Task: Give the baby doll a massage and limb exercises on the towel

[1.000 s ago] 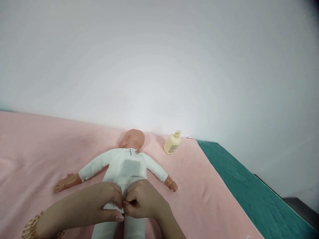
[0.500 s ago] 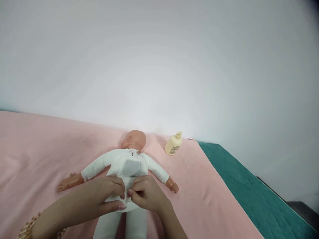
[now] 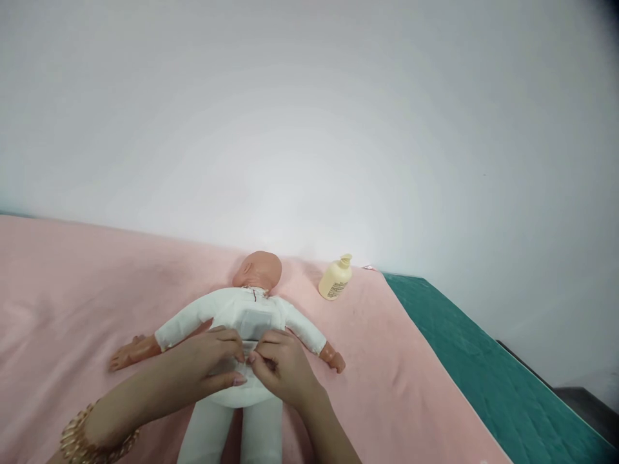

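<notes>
A baby doll with a white cloth body lies on a pink sheet, its head away from me and its arms spread. A grey rectangular patch shows on its upper torso. Just below that patch, my left hand rests over the torso with thumb and fingers apart, holding nothing visible. Close beside it, my right hand has its thumb and index finger pinched together at the middle of the torso. What lies between those fingertips is too small to make out.
A cream pump bottle stands on the pink sheet right of the doll's head. Green padded material extends along the right side. Behind the bed rises a pale wall.
Both my hands have moved slightly up the doll's torso, toward the grey patch. More of the bracelet on my left wrist shows. The doll and bottle hold nearly the same place.
</notes>
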Tool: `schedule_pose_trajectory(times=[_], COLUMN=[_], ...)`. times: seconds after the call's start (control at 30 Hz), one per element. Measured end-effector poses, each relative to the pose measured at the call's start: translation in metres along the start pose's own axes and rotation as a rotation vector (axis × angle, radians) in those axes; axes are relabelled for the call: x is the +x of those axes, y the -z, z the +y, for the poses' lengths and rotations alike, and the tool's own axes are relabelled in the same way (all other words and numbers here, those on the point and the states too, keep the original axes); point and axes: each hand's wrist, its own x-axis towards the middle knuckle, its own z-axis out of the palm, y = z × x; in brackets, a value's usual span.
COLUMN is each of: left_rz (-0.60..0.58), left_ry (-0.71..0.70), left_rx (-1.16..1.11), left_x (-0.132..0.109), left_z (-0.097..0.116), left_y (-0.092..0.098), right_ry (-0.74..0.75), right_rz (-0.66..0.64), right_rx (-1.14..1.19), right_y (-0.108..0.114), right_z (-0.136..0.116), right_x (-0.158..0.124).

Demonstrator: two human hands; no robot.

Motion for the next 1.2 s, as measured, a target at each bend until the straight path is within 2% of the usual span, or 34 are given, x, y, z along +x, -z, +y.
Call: schedule_pose_trajectory(times=[0.07,0.13,0.3,0.4,0.53,0.6,0.73,0.87,0.97,1.07,1.13,1.2], left_rz=[-0.002,-0.012,0.024,0.021,0.102,0.114,0.063,0.067,0.163,0.363,0.458,0.501], left_ry=[0.036,0.052,-0.025,-0.049,-0.028,-0.017,0.011,-0.023,-0.068,-0.135,-0.148,-0.138], left_rx=[-0.047,-0.097,-0.152,-0.095,0.001,0.013,0.023,0.036,0.036,0.054,0.098,0.138], left_x=[0.0,-0.001,0.003,0.007,0.011,0.012,0.013,0.016,0.02,0.025,0.029,0.033], left_z=[-0.004,-0.008,-0.006,0.001,-0.001,-0.006,-0.011,-0.012,-0.018,-0.031,-0.042,-0.052], left_y=[-0.002,-0.006,-0.008,0.0,0.006,0.005,0.001,0.0,-0.002,-0.008,-0.014,-0.02], right_ry=[-0.051,-0.092,-0.147,-0.12,-0.145,-0.17,-0.203,-0.204,-0.216,-0.239,-0.275,-0.317], right_rz=[0.022,-0.018,-0.087,-0.035,0.039,0.025,-0.025,-0.01,0.093,0.193,0.175,0.106], right_rx=[-0.018,-0.02,-0.008,-0.039,-0.044,-0.031,-0.044,-0.016,0.072,0.12,0.121,0.12], right_y=[-0.001,-0.001,-0.002,-0.001,0.001,0.001,-0.002,-0.005,-0.004,-0.004,-0.004,-0.005], right_z=[0.002,0.002,0.001,0.0,0.002,0.003,0.004,0.003,0.005,0.011,0.015,0.019], right_x=[0.001,0.001,0.001,0.001,0.001,0.001,0.002,0.002,0.002,0.002,0.002,0.001])
